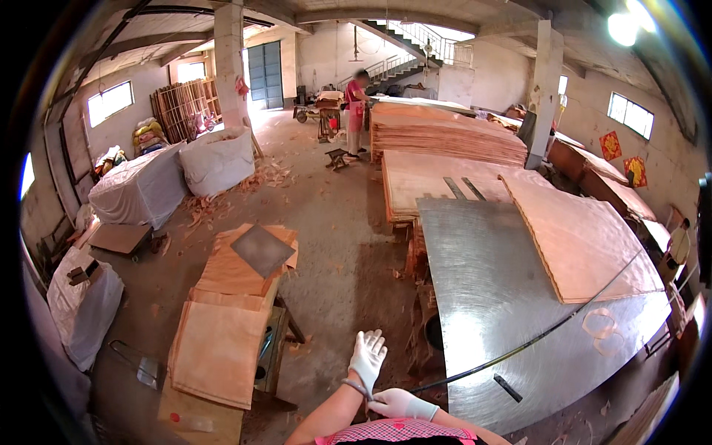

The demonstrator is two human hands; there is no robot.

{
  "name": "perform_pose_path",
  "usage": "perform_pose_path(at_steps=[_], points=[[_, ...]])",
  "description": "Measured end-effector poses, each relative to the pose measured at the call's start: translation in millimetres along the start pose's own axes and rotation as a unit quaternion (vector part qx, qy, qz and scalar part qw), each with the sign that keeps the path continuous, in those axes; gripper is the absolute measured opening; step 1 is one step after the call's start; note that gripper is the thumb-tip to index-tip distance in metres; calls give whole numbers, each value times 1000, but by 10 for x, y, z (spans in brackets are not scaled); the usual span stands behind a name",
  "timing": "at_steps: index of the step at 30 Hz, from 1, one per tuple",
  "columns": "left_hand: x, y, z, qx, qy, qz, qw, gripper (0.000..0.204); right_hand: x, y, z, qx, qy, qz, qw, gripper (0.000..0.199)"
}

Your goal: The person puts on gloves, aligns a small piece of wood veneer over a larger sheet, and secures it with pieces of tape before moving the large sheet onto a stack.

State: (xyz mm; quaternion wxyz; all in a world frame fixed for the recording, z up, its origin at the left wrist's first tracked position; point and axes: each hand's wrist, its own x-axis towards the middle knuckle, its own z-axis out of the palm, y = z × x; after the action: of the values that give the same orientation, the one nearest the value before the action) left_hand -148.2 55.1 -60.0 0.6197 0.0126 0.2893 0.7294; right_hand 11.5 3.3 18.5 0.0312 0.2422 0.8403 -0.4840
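My left hand (368, 357), in a white glove, is raised with its fingers apart and nothing in them. A grey band (356, 387) circles that wrist; it looks like the glove's rolled cuff. My right hand (404, 405), also white-gloved, has its fingers closed at this band. Just beyond the right hand ends a long, thin dark rod (512, 356), which lies across a shiny metal-topped table (482, 289). A short black strip (508, 387) rests on the same metal. Further back on it lies a large wood veneer sheet (586, 237).
To the left, a low bench bears stacked veneer sheets (222, 334) and a dark square plate (262, 251). Tall veneer stacks (445, 133) stand beyond the metal table. White-wrapped bundles (141, 185) line the left side. A person (355, 111) stands at the back; another (677, 245) is far right.
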Motion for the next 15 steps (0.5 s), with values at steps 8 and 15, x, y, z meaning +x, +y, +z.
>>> perform_pose_path(at_steps=[8, 15], points=[[-22, -34, -50, 219, 78, -177, 956, 67, -42, 8, 26, 162, 49, 66, 983, 32], [-86, -323, -393, 908, -167, 205, 325, 31, 79, 60, -20, -61, 271, -35, 960, 31]])
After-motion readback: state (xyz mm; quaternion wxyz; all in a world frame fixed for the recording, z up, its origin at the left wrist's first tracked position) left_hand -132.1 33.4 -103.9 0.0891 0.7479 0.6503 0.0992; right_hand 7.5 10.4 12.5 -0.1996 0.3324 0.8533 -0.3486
